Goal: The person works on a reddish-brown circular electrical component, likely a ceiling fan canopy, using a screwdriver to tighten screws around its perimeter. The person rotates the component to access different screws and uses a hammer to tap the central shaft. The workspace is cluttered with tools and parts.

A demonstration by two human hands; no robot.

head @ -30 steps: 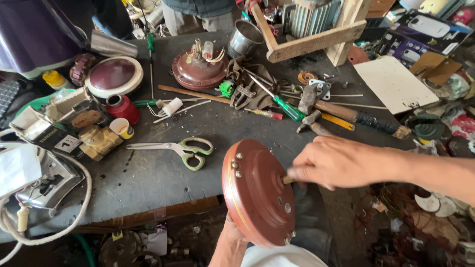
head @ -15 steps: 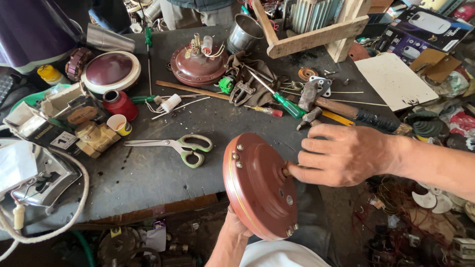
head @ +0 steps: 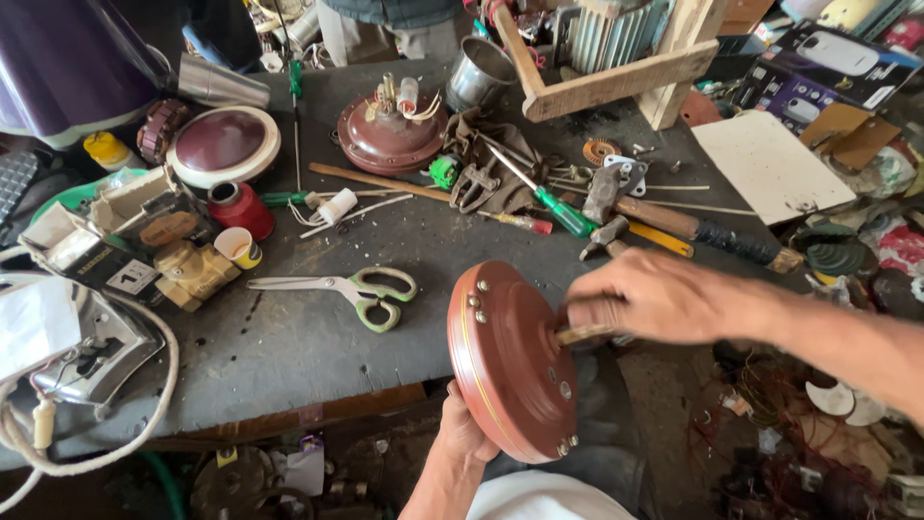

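A round reddish-brown metal motor housing (head: 505, 361) with small screws near its rim stands on edge in front of the workbench. My left hand (head: 464, 431) holds it from below at its lower left rim. My right hand (head: 647, 297) comes in from the right and is closed around a short shaft (head: 582, 334) sticking out of the housing's centre. The hand looks slightly blurred.
On the dark workbench (head: 289, 337) lie green-handled scissors (head: 358, 287), a green screwdriver (head: 545, 200), a hammer (head: 674, 223), a second brown motor part (head: 390, 135), a red spool (head: 236, 204) and small boxes (head: 115, 241). A wooden frame (head: 616, 77) stands at the back.
The housing has shifted slightly and turned more edge-on. My right hand has closed tighter on the centre shaft and moved a little right.
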